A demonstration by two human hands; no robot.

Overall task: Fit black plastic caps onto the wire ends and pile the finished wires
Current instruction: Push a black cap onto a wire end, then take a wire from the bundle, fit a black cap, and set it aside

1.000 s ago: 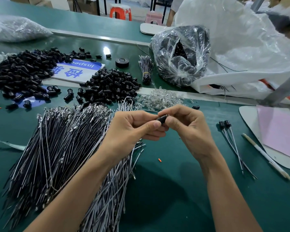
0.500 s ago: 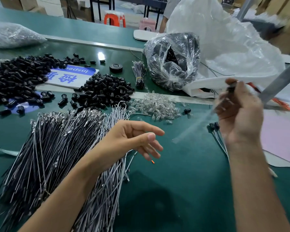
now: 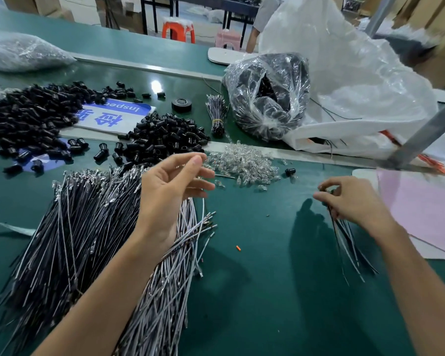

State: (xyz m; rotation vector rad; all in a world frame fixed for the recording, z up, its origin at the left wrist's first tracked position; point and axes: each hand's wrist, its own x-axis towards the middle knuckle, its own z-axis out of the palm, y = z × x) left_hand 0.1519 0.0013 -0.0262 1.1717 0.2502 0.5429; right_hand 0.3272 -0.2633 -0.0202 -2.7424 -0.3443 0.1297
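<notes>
A big pile of loose grey and black wires (image 3: 75, 240) lies on the green table at the left. Behind it sits a heap of black plastic caps (image 3: 165, 140), with a larger heap (image 3: 28, 116) further left. My left hand (image 3: 170, 191) hovers over the far end of the wire pile with fingers spread and relaxed, holding nothing. My right hand (image 3: 352, 201) is low over the table at the right and pinches the capped end of a wire. That wire lies along the small pile of finished wires (image 3: 344, 242), which fans towards me.
Clear small parts (image 3: 242, 163) lie in a heap between my hands, with one lone cap (image 3: 290, 172) beside them. Behind stand a clear bag of black parts (image 3: 267, 98), a large white bag (image 3: 357, 86), a tape roll (image 3: 181, 104) and a tied wire bundle (image 3: 216, 116). A pink sheet (image 3: 421, 206) lies far right.
My hands parted after working a cap together. The right hand swung the capped wire up and right, then down onto the finished pile. The left hand let go and lifted, open.
</notes>
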